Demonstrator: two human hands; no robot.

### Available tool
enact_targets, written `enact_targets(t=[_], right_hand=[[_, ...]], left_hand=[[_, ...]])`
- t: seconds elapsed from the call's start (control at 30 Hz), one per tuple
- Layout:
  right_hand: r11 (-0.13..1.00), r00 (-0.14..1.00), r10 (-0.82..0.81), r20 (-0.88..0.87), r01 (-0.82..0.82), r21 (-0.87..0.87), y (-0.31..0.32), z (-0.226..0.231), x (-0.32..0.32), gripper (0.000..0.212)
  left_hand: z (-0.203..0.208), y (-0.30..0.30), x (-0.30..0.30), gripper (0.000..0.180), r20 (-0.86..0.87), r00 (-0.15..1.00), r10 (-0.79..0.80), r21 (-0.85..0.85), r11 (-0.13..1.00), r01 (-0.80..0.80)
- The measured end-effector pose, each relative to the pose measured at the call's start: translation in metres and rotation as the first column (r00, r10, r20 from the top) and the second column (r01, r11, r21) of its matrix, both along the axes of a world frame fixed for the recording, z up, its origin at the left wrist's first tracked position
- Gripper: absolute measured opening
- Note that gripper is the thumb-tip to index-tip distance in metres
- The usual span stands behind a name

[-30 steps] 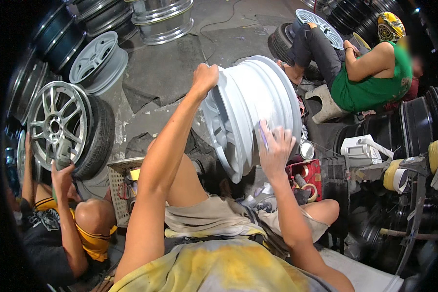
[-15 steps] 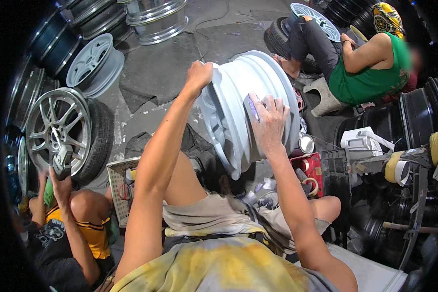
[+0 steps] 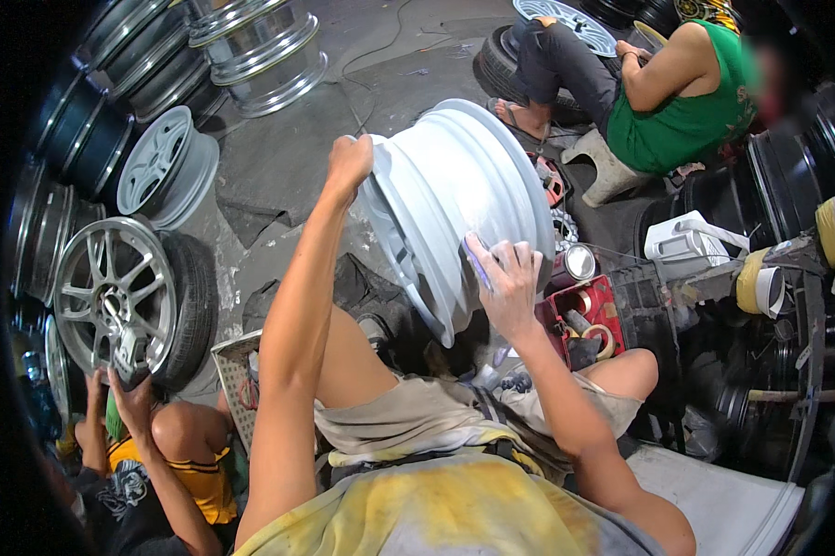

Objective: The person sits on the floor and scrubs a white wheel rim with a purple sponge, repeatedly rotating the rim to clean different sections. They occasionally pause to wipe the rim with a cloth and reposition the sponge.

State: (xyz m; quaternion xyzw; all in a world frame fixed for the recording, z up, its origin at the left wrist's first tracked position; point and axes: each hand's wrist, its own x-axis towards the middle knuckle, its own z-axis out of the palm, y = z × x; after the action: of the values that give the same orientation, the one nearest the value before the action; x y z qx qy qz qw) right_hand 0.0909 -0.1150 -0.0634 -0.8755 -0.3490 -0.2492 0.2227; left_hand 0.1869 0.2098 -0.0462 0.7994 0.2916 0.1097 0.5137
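A pale grey-white wheel rim (image 3: pixel 436 176) is tilted in front of me, its barrel facing up and its spoked face turned to the left. My left hand (image 3: pixel 351 165) is closed over the rim's upper left edge. Against the right part of the barrel, my right hand (image 3: pixel 508 283) presses a thin purple sanding pad (image 3: pixel 479 259). White dust coats the fingers of that hand. The pad's underside is hidden.
At left, a person's hands hold a tool against a silver wheel (image 3: pixel 116 296) with a tyre. A person in green (image 3: pixel 672 102) sits at upper right. Beside my right knee are a red tray (image 3: pixel 598 320) and a can (image 3: pixel 577 264). A perforated crate (image 3: pixel 237 371) stands left.
My right hand has moved down the barrel with the pad. My left hand keeps its hold on the edge. The view has shifted slightly, and the co-worker's tool at left sits lower.
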Motion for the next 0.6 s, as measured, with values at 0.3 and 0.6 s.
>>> enact_targets(t=[0.3, 0.6], right_hand=[[0.999, 0.999, -0.044, 0.009, 0.044, 0.018, -0.001, -0.003, -0.007, 0.049], [0.998, 0.999, -0.028, 0.016, 0.028, -0.061, -0.001, 0.006, 0.003, 0.054]], left_hand=[[-0.004, -0.002, -0.003, 0.037, 0.07, 0.997, 0.015, 0.011, 1.0, -0.015], [0.0, -0.002, -0.006, 0.035, 0.075, 0.997, -0.008, -0.003, 1.0, 0.009]])
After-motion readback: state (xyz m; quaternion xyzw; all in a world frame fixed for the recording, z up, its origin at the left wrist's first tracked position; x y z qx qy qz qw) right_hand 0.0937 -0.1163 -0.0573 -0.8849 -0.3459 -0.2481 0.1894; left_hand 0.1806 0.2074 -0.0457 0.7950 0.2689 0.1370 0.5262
